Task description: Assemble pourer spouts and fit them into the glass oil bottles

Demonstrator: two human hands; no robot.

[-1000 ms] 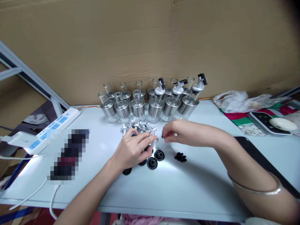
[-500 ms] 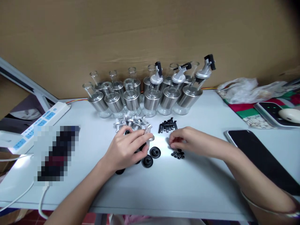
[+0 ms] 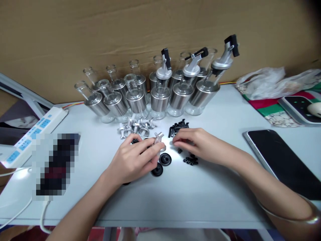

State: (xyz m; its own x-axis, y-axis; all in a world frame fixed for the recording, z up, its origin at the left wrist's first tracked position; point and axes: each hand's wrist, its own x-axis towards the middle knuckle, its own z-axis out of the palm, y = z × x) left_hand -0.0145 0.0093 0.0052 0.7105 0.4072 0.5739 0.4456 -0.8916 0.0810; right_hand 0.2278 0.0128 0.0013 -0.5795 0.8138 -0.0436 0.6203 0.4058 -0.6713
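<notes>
My left hand (image 3: pixel 139 155) is closed around a silver pourer spout (image 3: pixel 159 138), its angled tip pointing up. Black ridged stopper discs (image 3: pixel 165 159) lie beside and partly under that hand. My right hand (image 3: pixel 190 140) hovers just right of the spout, fingers curled with the tips close together; anything between them is hidden. A small black piece (image 3: pixel 180 151) shows just under its thumb. Small black rings (image 3: pixel 191 160) are heaped below this hand, and a pile of black levers (image 3: pixel 178 128) lies at its far side. More silver spouts (image 3: pixel 137 126) are piled beyond my left hand.
Two rows of glass bottles with steel sleeves (image 3: pixel 135 100) stand at the back; three front ones carry pourers (image 3: pixel 192 68). A power strip (image 3: pixel 35 134) and a blurred-out phone (image 3: pixel 59 164) lie left. At right are a dark phone (image 3: pixel 281 160) and a plastic bag (image 3: pixel 265 83).
My right hand has moved from the black rings up and left, nearer the spout and the levers. My left hand still holds the spout. The view has tilted slightly.
</notes>
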